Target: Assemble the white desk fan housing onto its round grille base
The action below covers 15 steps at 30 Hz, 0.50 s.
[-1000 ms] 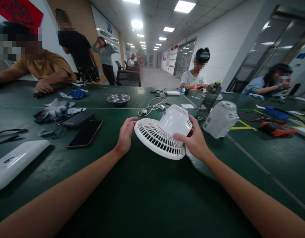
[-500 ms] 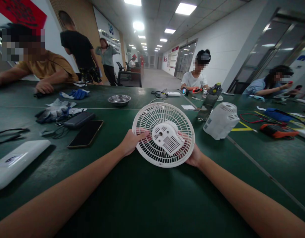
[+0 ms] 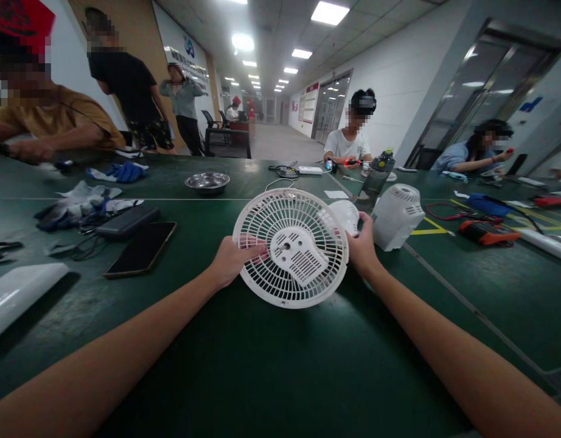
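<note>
A round white fan grille [image 3: 303, 258] with a slotted centre plate faces me, tilted, above the green table. My left hand [image 3: 229, 260] is closed on its left rim, the thumb lying over the front ribs. Behind the right rim, my right hand [image 3: 365, 243] grips a smooth, rounded white cover [image 3: 346, 214]; the grille hides part of this cover. Whether the cover touches the grille I cannot tell. Just right of that hand stands a white plastic housing [image 3: 400, 220] with vent slots in its top and side.
Left on the green table [image 3: 280, 371] lie a phone [image 3: 141, 249], a dark power bank [image 3: 128, 221], gloves [image 3: 80, 204] and a white case [image 3: 22, 298]. Farther back are a metal bowl [image 3: 207, 181] and a bottle [image 3: 375, 179]. An orange multimeter [image 3: 488, 233] lies right. Several people are around.
My right hand has moved from the grille's right rim to the white cover, which now shows behind it. The left hand keeps its hold. The view has shifted slightly right.
</note>
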Motion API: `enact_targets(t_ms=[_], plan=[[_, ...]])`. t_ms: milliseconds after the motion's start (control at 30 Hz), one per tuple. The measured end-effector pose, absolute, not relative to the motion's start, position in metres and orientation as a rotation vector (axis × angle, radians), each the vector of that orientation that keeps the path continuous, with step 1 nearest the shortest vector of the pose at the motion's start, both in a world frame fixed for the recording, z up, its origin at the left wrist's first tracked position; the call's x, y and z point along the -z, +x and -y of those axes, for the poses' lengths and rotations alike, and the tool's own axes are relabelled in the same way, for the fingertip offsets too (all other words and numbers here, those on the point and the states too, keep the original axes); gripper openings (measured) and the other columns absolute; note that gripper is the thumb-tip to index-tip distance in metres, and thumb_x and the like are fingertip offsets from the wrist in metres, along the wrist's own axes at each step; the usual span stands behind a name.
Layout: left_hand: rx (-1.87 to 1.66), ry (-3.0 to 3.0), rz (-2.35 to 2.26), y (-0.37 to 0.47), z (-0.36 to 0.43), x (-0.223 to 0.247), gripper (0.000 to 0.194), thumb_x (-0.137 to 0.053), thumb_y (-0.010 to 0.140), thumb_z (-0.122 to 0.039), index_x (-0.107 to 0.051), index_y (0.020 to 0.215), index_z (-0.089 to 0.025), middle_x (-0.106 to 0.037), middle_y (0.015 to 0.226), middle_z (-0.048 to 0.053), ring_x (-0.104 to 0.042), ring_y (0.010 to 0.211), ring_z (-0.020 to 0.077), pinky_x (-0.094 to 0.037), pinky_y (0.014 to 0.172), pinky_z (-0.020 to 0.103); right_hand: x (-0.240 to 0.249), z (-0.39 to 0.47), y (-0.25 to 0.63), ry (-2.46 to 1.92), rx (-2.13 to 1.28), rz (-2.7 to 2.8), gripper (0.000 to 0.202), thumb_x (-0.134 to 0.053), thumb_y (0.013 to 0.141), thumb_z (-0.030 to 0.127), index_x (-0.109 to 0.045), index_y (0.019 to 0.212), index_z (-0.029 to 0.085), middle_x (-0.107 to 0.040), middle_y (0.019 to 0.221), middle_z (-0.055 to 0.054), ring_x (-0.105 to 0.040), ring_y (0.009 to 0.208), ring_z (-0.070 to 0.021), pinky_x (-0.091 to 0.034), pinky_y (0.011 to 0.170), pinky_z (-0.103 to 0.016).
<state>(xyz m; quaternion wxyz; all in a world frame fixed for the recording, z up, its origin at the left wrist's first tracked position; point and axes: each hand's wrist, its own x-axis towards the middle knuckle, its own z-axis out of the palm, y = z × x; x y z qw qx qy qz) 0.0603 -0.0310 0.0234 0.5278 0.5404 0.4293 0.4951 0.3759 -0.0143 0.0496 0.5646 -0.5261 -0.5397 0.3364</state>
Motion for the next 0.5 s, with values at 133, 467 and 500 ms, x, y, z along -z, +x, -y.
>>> enact_targets(t_ms=[133,467,500], plan=[[-1.203,1.236,-1.091,0.058,0.027,-0.022,0.027,-0.083,0.070,-0.028,-0.075,0.092,-0.015,-0.076,0.088,0.012,-0.074,0.078,0.0274,-0.062,0.074,0.049,-0.045,-0.003,0.419,-1.586,-0.048,1.598,0.075,-0.074,0.065,0.035,-0.043,0.132,0.023,-0.055,0.120,-0.011,-0.054,0.109,-0.0324,-0.042,0.100,-0.053],[-1.214,1.092,-1.144,0.057,0.026,-0.031,0.023,-0.083,0.069,-0.021,-0.075,0.089,-0.015,-0.076,0.087,0.010,-0.074,0.078,0.0251,-0.062,0.077,0.047,-0.055,-0.008,0.434,-1.570,0.423,1.663,0.046,-0.063,0.078,0.034,-0.053,0.121,0.020,-0.048,0.121,-0.015,-0.046,0.121,-0.0331,-0.038,0.103,-0.051],[-1.212,1.090,-1.143,0.057,0.027,-0.031,0.022,-0.083,0.069,-0.020,-0.074,0.089,-0.015,-0.076,0.087,0.010,-0.074,0.079,0.0250,-0.062,0.077,0.046,-0.061,-0.006,0.438,-1.560,0.513,1.598,0.048,-0.062,0.077,0.033,-0.052,0.122,0.020,-0.046,0.126,-0.015,-0.043,0.125,-0.0339,-0.036,0.104,-0.053]])
